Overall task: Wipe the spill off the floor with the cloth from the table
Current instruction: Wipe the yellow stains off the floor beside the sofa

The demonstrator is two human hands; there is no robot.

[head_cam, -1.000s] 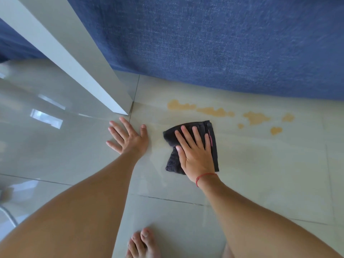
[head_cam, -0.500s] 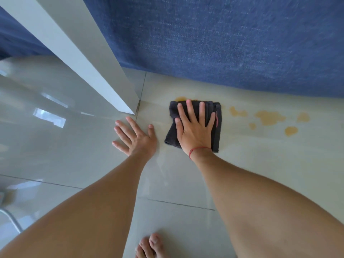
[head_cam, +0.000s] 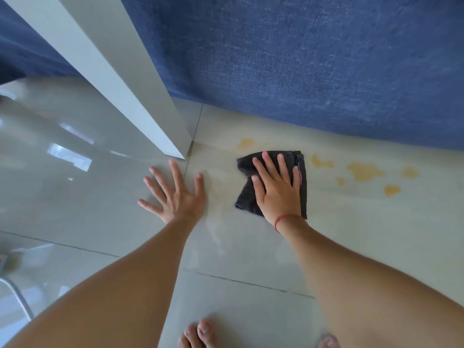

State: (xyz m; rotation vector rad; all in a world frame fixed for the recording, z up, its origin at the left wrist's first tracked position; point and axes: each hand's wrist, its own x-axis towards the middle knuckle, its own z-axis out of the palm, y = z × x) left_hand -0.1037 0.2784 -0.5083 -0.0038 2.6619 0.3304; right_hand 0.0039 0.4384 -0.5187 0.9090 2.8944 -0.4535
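Note:
A folded dark grey cloth [head_cam: 247,197] lies flat on the pale tiled floor [head_cam: 251,247]. My right hand [head_cam: 277,190], with a red string at the wrist, presses down on it with fingers spread. My left hand [head_cam: 177,193] is flat on the bare tile to the left of the cloth, fingers apart, holding nothing. Orange-yellow spill patches [head_cam: 364,172] remain on the floor to the right of the cloth, and one small patch [head_cam: 246,143] lies just beyond its far edge.
A white table leg [head_cam: 120,96] slants down to the floor just beyond my left hand. A blue fabric wall of furniture [head_cam: 313,66] borders the far side of the spill. My bare toes [head_cam: 198,334] show at the bottom edge.
My right hand pushed the cloth away over the left patches of the spill, then drew it back slightly; those patches are gone. My left hand stayed planted on the tile.

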